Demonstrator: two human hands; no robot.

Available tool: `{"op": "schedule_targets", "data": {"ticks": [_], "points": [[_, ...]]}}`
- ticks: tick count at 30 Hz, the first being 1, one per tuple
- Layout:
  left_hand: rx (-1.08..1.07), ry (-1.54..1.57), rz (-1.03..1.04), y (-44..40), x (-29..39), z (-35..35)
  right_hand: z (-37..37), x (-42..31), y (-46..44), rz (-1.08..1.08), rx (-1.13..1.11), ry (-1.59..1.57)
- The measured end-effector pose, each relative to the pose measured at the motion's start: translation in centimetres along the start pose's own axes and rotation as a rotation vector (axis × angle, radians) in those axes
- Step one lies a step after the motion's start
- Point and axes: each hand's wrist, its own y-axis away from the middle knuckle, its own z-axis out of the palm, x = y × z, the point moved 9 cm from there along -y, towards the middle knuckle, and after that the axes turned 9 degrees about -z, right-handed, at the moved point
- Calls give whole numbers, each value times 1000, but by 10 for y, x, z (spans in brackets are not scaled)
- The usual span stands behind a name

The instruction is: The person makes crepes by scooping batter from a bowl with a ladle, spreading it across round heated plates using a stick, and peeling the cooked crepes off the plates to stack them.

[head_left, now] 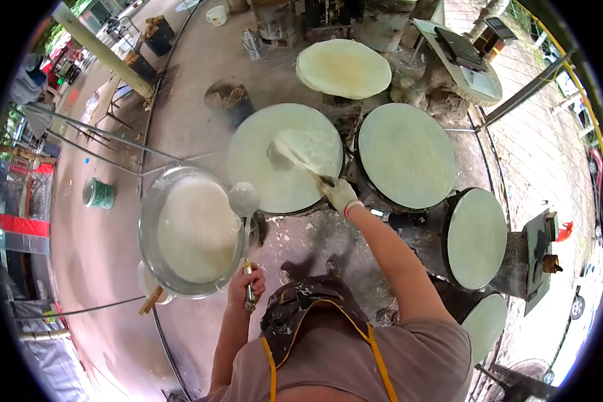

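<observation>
My left hand [246,288] is closed around the handle of a long metal ladle [244,199]. The ladle's round bowl hangs over the right rim of a big metal pot [143,234] of pale, creamy batter [197,231]. On my right hand [342,195] is a whitish glove, and its fingers grip the short dark handle of a wide, pale spreader [308,149]. The spreader's head lies over the round, pale-coated griddle [254,164] in front of me; whether all of its edge touches the surface I cannot tell.
Several more pale-coated griddles stand around: one behind [345,67], one to the right [407,155], another nearer me [477,238]. A dark bucket [229,100] is beyond the front griddle. A green bucket [99,193] sits left on the floor. Metal rails run beside the pot.
</observation>
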Motion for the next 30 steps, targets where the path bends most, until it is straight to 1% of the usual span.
{"op": "schedule_targets", "data": {"ticks": [1,2,3,5,7,8,9,11,12,13,14,17,19,21,22,24,25,26,27,28,29,30], "points": [[20,14,12,0,-5,1,-3,-14,-16,-224,-10,282],[39,24,24,-1,-10,4,-12,4,-26,-120,-31,261],[58,22,32,-1,-15,8,-30,-6,-35,-21,-49,239],[102,20,51,4,-23,15,-42,38,-51,78,221,-51],[164,7,55,6,-34,7,9,18,-41,-398,-281,870],[178,17,41,4,-39,4,13,50,-40,-248,-60,35],[195,29,30,5,-42,1,-3,13,-15,-85,-195,-209],[234,2,17,5,-42,-1,-14,4,-17,9,-322,-162],[239,1,10,2,-40,-4,-6,25,-40,-147,-208,-192],[241,-1,3,-1,-38,-6,6,50,-64,-243,-148,-64],[270,-65,13,-5,-33,-6,-6,42,-69,-185,-97,66],[326,-244,51,-20,-10,4,29,34,-57,-492,-251,687],[385,-448,67,-38,7,3,44,13,5,-981,-239,928],[443,-614,106,-55,22,-2,20,29,40,-732,-245,376],[468,-681,138,-64,28,-3,19,63,49,-313,-187,49],[529,-802,190,-81,34,-9,70,118,91,11,-27,-275],[563,-850,213,-91,31,-13,87,103,111,194,94,-521],[595,-899,238,-97,30,-13,108,73,122,328,172,-759],[547,-883,251,-102,28,-7,128,45,127,415,200,-926],[503,-869,260,-104,26,-2,144,24,127,476,173,-1022],[458,-858,269,-104,30,1,154,12,124,520,130,-1052],[317,-743,148,-98,39,6,165,34,117,482,122,-859]]}}
